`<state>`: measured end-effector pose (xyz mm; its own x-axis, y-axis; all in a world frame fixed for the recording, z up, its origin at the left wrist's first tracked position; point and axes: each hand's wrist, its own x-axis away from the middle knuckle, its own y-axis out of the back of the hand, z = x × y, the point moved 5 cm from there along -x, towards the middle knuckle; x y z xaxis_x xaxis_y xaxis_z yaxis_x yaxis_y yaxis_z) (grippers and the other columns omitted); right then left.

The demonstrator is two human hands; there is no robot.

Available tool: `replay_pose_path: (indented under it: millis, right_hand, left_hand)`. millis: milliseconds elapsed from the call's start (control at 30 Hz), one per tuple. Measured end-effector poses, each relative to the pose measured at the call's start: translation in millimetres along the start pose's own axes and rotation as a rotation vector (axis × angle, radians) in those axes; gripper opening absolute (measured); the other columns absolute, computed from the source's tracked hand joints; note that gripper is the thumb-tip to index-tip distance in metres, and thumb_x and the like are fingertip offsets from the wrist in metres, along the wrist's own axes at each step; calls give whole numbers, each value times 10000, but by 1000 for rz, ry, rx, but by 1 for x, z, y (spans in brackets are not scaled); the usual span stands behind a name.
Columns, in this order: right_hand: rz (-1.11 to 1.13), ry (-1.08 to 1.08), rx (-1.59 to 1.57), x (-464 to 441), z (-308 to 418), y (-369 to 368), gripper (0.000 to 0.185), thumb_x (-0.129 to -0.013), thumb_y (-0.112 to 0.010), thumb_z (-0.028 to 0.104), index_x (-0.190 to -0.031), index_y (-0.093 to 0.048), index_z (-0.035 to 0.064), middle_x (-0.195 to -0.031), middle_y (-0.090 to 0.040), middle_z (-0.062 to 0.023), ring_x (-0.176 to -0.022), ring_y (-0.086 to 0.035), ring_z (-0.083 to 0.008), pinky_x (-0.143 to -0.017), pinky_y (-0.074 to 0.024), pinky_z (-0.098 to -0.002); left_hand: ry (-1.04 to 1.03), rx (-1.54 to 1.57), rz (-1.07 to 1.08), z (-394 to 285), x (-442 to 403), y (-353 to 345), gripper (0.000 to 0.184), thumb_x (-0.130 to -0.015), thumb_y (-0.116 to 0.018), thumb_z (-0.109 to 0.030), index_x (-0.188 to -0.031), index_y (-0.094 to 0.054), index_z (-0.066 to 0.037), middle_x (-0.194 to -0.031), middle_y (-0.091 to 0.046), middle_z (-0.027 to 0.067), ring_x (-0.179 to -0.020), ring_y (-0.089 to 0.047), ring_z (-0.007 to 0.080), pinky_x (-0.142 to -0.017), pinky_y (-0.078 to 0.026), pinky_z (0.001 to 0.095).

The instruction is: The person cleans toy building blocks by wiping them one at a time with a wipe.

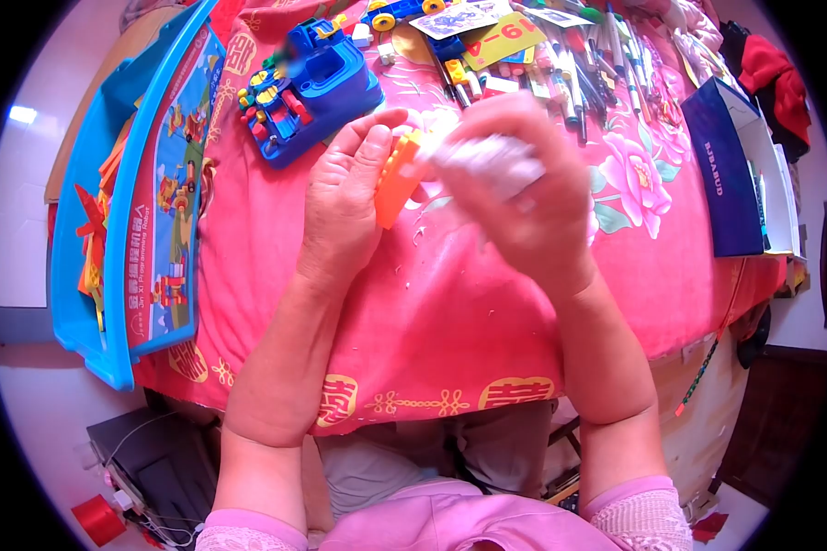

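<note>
Here, the left hand (345,188) pinches an orange toy brick (396,191) beside its thumb, the right hand (551,207) clasping a white wad (498,165).

The right grip (544,204) and its white wad (504,165) are blurred.

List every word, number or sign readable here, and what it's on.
"BJBABUD": dark blue box.
"Jin Xi Programming Robot": label of the blue bin; its Chinese characters are too unclear to quote.
"囍": gold patterns on the red cloth.
"19", apparently: yellow card; its other marks are uncertain.
Orange block in the left hand: no readable text.
</note>
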<state>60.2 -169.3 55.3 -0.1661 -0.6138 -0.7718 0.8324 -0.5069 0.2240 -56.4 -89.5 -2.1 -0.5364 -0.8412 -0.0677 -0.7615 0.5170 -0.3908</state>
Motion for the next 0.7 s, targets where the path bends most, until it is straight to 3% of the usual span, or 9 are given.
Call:
replay_pose_path:
  millis: [33,100,167,300,433,500,567,667,700]
  right_hand:
    - [-66,-333,-188,4,-10,5,184,-740,-675,70,-864,-545,30,-788,-584,-50,-650,-574,-95,-542,-461,-226]
    - [-63,-594,-379,3,-13,5,164,-780,-653,90,-864,-538,8,-754,-605,-41,-654,-574,-66,-546,-464,-203]
    - [155,-634,-474,7,-18,-5,149,-799,-631,84,-872,-537,-6,-729,-618,-42,-623,-582,-71,-517,-471,-201]
    - [151,-812,-1,17,-56,5,210,-794,-635,174,-891,-556,6,-691,-617,-76,-567,-573,-84,-477,-443,-221]
    - [120,-528,35,16,-49,0,231,-748,-657,180,-853,-558,-1,-672,-598,-111,-574,-598,-179,-504,-447,-287]
    - [273,-472,18,13,-27,-12,218,-726,-658,149,-849,-556,1,-717,-577,-128,-601,-600,-203,-538,-456,-308]
    - [460,-624,-132,25,-28,-25,221,-715,-659,137,-857,-557,2,-725,-581,-150,-645,-604,-243,-571,-462,-328]
    - [642,-269,156,30,-26,-34,234,-703,-664,139,-859,-555,3,-736,-582,-173,-695,-597,-295,-617,-463,-351]
    - [635,-307,139,31,-29,-35,235,-699,-667,143,-852,-556,3,-741,-582,-180,-706,-592,-307,-628,-461,-357]
  left_hand:
    - [1,1,18,-2,1,-2,261,-933,-417,-186,-1106,-504,-11,-870,-605,72,-703,-608,125,-621,-508,246]
    - [7,-1,56,-4,3,-5,266,-931,-424,-191,-1108,-501,-9,-827,-613,76,-651,-617,138,-578,-511,252]
    - [22,-41,69,-3,4,-4,271,-929,-429,-196,-1111,-498,-7,-828,-614,86,-651,-622,145,-569,-505,244]
    - [10,1,158,-9,5,-4,318,-933,-412,-229,-1144,-485,-1,-864,-606,95,-641,-614,152,-537,-498,239]
    - [158,260,186,-3,3,2,356,-931,-425,-288,-1142,-488,-8,-835,-596,80,-674,-566,109,-621,-452,213]
    - [135,425,216,-6,2,5,384,-903,-485,-295,-1156,-479,-6,-869,-588,77,-705,-550,108,-652,-445,214]
    - [134,501,186,-13,1,4,402,-886,-517,-297,-1158,-475,-4,-894,-585,77,-714,-554,110,-647,-450,215]
    - [94,359,130,-14,-2,12,389,-866,-553,-263,-1143,-476,-1,-940,-588,88,-714,-567,116,-627,-464,211]
    - [79,305,103,-13,-2,13,378,-867,-552,-255,-1138,-478,-1,-944,-590,91,-712,-569,117,-622,-467,211]
